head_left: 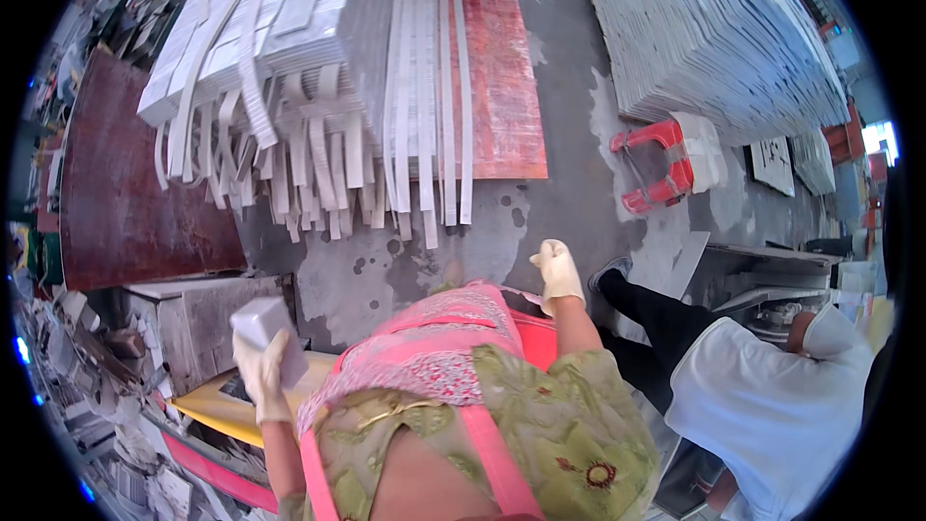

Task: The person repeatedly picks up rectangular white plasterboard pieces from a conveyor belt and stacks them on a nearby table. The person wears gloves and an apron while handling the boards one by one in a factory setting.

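My left hand (262, 371), in a cream glove, is wrapped round a pale grey rectangular block (260, 321). The block is held up at the lower left, over a yellow-edged surface (207, 403) beside a worn, box-like stand (217, 333). In front of my body, my right hand (558, 275) wears a matching glove. Its fingers are curled closed, and nothing shows in them. That hand is over the wet grey floor, apart from the things around it.
A large stack of pale slabs and strips (289, 24) stands ahead on the left, beside long strips on a reddish board (502, 87). Another slab stack (704, 29) is at the far right, near a red frame-like object (666, 169). A co-worker (762, 405) bends at the right.
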The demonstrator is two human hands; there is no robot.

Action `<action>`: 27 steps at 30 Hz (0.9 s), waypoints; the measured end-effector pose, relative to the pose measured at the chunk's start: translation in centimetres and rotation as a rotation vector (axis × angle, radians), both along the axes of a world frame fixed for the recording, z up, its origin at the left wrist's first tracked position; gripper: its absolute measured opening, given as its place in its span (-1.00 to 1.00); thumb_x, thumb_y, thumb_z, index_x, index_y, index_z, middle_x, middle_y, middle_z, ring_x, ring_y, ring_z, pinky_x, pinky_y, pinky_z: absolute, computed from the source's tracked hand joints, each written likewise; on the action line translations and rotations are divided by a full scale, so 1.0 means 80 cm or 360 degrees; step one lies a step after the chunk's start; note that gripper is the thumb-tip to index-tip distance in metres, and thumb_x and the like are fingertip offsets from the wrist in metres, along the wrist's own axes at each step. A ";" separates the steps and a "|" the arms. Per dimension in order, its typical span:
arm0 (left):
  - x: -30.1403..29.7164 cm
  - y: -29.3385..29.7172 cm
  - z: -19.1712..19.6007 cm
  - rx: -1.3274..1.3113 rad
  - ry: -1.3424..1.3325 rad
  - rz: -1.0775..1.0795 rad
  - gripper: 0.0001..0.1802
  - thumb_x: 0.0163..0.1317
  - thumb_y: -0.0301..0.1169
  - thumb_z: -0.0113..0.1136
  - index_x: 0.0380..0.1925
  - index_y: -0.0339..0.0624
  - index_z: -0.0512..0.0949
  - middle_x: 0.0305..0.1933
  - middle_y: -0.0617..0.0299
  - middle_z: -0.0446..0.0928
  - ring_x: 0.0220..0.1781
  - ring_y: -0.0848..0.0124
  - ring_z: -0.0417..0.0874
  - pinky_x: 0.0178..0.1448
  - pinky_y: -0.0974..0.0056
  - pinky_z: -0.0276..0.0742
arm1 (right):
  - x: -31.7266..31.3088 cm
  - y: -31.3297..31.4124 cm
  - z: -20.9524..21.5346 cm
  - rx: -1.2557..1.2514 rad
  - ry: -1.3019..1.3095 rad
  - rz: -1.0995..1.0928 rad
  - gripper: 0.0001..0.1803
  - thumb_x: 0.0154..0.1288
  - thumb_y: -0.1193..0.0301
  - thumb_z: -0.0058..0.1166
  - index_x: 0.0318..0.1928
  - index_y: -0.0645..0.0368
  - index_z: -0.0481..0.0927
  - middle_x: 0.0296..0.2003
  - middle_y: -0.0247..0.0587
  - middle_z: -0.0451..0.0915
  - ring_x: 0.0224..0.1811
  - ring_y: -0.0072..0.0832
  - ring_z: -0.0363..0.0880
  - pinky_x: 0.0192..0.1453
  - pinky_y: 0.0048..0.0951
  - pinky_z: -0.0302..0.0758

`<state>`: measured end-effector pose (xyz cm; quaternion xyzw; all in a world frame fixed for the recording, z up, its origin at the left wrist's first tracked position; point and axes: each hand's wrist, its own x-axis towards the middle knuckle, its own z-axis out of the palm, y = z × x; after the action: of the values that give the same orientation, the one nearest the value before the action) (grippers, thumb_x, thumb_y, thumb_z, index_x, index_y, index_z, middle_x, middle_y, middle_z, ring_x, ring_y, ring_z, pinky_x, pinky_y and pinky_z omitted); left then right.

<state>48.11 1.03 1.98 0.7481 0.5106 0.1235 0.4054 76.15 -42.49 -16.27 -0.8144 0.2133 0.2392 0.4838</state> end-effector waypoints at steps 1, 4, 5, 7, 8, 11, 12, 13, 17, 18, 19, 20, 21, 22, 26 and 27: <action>0.048 -0.007 -0.001 0.0008 0.0057 -0.0122 -0.24 -0.05 -0.33 0.52 0.22 -0.27 0.51 0.05 0.01 0.68 0.04 0.19 0.72 0.13 0.10 0.64 | 0.006 -0.030 0.000 0.0078 -0.0103 -0.0045 -0.47 0.56 0.10 -0.11 0.28 0.24 0.49 -0.08 -0.05 0.75 0.06 -0.28 0.70 0.29 -0.21 0.51; 0.172 -0.028 -0.023 -0.0053 -0.0007 -0.0581 -0.26 -0.03 -0.30 0.47 0.21 -0.31 0.51 0.05 0.03 0.69 0.04 0.22 0.72 0.13 0.13 0.62 | 0.007 -0.099 0.006 0.0208 -0.0256 -0.0449 -0.52 0.61 0.17 -0.10 0.32 0.21 0.46 -0.07 -0.07 0.74 0.06 -0.32 0.70 0.32 -0.27 0.51; 0.215 -0.036 -0.024 -0.0070 0.0038 -0.0743 -0.25 -0.05 -0.29 0.49 0.21 -0.31 0.52 0.06 0.01 0.69 0.06 0.21 0.73 0.14 0.13 0.63 | 0.000 -0.116 0.028 0.0288 -0.0297 -0.0620 -0.54 0.62 0.20 -0.10 0.33 0.20 0.45 -0.06 -0.09 0.73 0.07 -0.33 0.69 0.33 -0.29 0.51; 0.284 -0.052 -0.051 -0.0058 -0.0008 -0.0944 -0.23 -0.09 -0.29 0.52 0.20 -0.28 0.53 0.05 -0.06 0.71 0.07 0.13 0.76 0.17 0.11 0.65 | -0.022 -0.138 0.076 0.0360 -0.0358 -0.0846 -0.51 0.62 0.15 -0.06 0.38 0.15 0.43 0.04 -0.13 0.69 0.23 -0.34 0.61 0.48 -0.27 0.37; 0.319 -0.061 -0.062 0.0007 0.0020 -0.1078 -0.21 -0.11 -0.25 0.54 0.19 -0.29 0.53 0.05 -0.08 0.71 0.08 0.10 0.76 0.17 0.10 0.65 | -0.034 -0.145 0.093 0.0342 -0.0410 -0.0929 -0.50 0.64 0.15 -0.11 0.40 0.15 0.42 0.07 -0.14 0.68 0.25 -0.37 0.59 0.49 -0.27 0.33; 0.418 -0.095 -0.078 0.0041 0.0250 -0.1309 -0.14 -0.18 -0.14 0.57 0.17 -0.30 0.54 0.08 -0.12 0.70 0.13 0.02 0.74 0.21 0.07 0.65 | -0.067 -0.142 0.152 0.0232 -0.0537 -0.1135 -0.46 0.65 0.15 -0.13 0.42 0.23 0.40 0.10 -0.12 0.67 0.26 -0.40 0.58 0.48 -0.35 0.32; 0.445 -0.112 -0.072 0.0066 0.0309 -0.1357 -0.14 -0.18 -0.13 0.57 0.17 -0.30 0.54 0.08 -0.12 0.69 0.14 0.03 0.74 0.22 0.07 0.65 | -0.077 -0.152 0.153 0.0204 -0.0586 -0.1171 -0.45 0.66 0.15 -0.13 0.42 0.26 0.40 0.10 -0.10 0.67 0.24 -0.39 0.59 0.46 -0.36 0.35; 0.473 -0.133 -0.063 0.0104 0.0358 -0.1410 -0.14 -0.17 -0.12 0.57 0.17 -0.30 0.54 0.09 -0.12 0.69 0.15 0.03 0.73 0.23 0.07 0.65 | -0.087 -0.163 0.146 0.0186 -0.0645 -0.1214 -0.45 0.66 0.15 -0.14 0.42 0.28 0.39 0.10 -0.08 0.67 0.22 -0.39 0.60 0.45 -0.37 0.37; 0.567 -0.189 -0.059 -0.0010 0.0454 -0.1586 -0.10 -0.15 -0.09 0.56 0.22 -0.32 0.52 0.11 -0.16 0.68 0.19 0.01 0.72 0.26 0.09 0.62 | -0.105 -0.191 0.138 0.0129 -0.0793 -0.1436 -0.47 0.67 0.21 -0.16 0.41 0.35 0.39 0.05 0.06 0.69 0.18 -0.34 0.64 0.45 -0.35 0.43; 0.587 -0.203 -0.058 0.0037 0.0487 -0.1643 -0.10 -0.15 -0.09 0.55 0.22 -0.30 0.52 0.11 -0.16 0.68 0.17 0.01 0.72 0.26 0.09 0.62 | -0.103 -0.199 0.136 0.0098 -0.0756 -0.1484 -0.47 0.67 0.21 -0.16 0.41 0.34 0.39 0.04 0.06 0.69 0.18 -0.33 0.64 0.44 -0.35 0.44; 0.606 -0.211 -0.065 0.0036 0.0508 -0.1657 -0.10 -0.15 -0.10 0.56 0.22 -0.30 0.52 0.10 -0.16 0.68 0.17 0.01 0.72 0.26 0.09 0.62 | -0.093 -0.208 0.134 0.0071 -0.0718 -0.1520 -0.48 0.67 0.22 -0.16 0.40 0.34 0.39 0.04 0.06 0.69 0.18 -0.32 0.65 0.43 -0.36 0.44; 0.625 -0.218 -0.075 0.0033 0.0528 -0.1660 -0.10 -0.16 -0.11 0.56 0.23 -0.31 0.51 0.10 -0.16 0.68 0.17 0.00 0.72 0.27 0.09 0.62 | -0.076 -0.217 0.131 0.0072 -0.0711 -0.1510 -0.48 0.67 0.22 -0.15 0.40 0.33 0.40 0.04 0.06 0.69 0.17 -0.32 0.65 0.43 -0.35 0.44; 0.640 -0.224 -0.085 0.0031 0.0555 -0.1652 -0.09 -0.16 -0.12 0.56 0.23 -0.31 0.51 0.10 -0.16 0.68 0.17 0.00 0.72 0.27 0.10 0.62 | -0.051 -0.220 0.136 0.0077 -0.0697 -0.1490 -0.48 0.66 0.22 -0.15 0.40 0.33 0.40 0.04 0.06 0.70 0.17 -0.32 0.66 0.43 -0.35 0.45; 0.655 -0.234 -0.091 0.0007 0.0541 -0.1660 -0.10 -0.18 -0.12 0.57 0.20 -0.34 0.52 0.09 -0.18 0.68 0.17 0.00 0.72 0.26 0.09 0.63 | -0.024 -0.225 0.144 0.0071 -0.0693 -0.1477 -0.49 0.66 0.22 -0.15 0.39 0.32 0.41 0.04 0.06 0.70 0.17 -0.32 0.66 0.42 -0.35 0.45; 0.706 -0.263 -0.110 -0.0004 0.0560 -0.1614 -0.11 -0.22 -0.13 0.59 0.14 -0.41 0.54 0.07 -0.21 0.68 0.14 0.00 0.74 0.23 0.08 0.64 | 0.101 -0.268 0.146 0.0100 -0.0615 -0.1241 -0.49 0.67 0.21 -0.17 0.39 0.31 0.41 0.01 -0.01 0.70 0.22 -0.34 0.62 0.46 -0.33 0.39; 0.720 -0.270 -0.116 0.0007 0.0591 -0.1591 -0.11 -0.22 -0.13 0.59 0.14 -0.41 0.54 0.07 -0.21 0.68 0.13 0.00 0.74 0.23 0.08 0.65 | 0.135 -0.279 0.146 0.0105 -0.0568 -0.1233 -0.48 0.66 0.20 -0.17 0.39 0.33 0.40 0.01 -0.05 0.70 0.25 -0.35 0.58 0.51 -0.31 0.31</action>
<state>105.70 -20.59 -7.30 0.9103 0.1548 -0.2182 0.3160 86.95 -64.80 -4.56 -0.6867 0.4087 -0.0983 0.5931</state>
